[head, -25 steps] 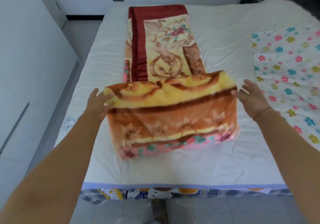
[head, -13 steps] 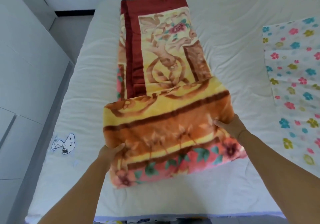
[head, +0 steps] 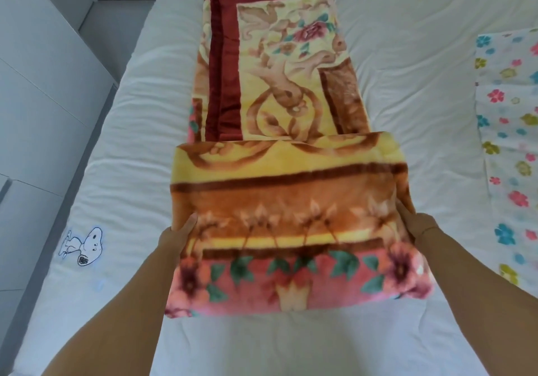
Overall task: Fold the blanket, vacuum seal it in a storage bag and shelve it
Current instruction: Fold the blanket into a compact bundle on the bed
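Well, blanket [head: 279,78]: a thick plush one with a flower pattern lay in a long narrow strip down the middle of the bed [head: 407,90], its dark red border at the far end.
Folded near end [head: 291,201]: it was doubled over on top of the strip as a fat, rounded bundle, pink flowers nearest the person.
Left hand [head: 177,237]: it held the bundle's left edge, thumb laid over the top layer and fingers out of sight beneath — a pinch on the fold, as far as showed.
Right hand [head: 419,225]: it mirrored this on the right edge, thumb along the plush and fingers tucked under and hidden.
Weight: probably heavy for cloth, since several layers were stacked and the pile looked dense.
Stiffness: soft and floppy, likely to sag in the middle if lifted only by the edges.
Surface: fuzzy rather than slick, so a grip should hold, though layers could slide over each other.
Fragility: none to speak of, so firm squeezing seemed safe.
Best hold: both side edges of the bundle, fingers under all layers and thumbs on top — then turn it forward along the strip.
Risk: the loose lower layers could splay out at the left corner.
Flowered cloth [head: 512,148]: it lay flat at the bed's right side, well apart from the blanket.
Cartoon dog print [head: 84,246]: it sat on the sheet near the left edge.
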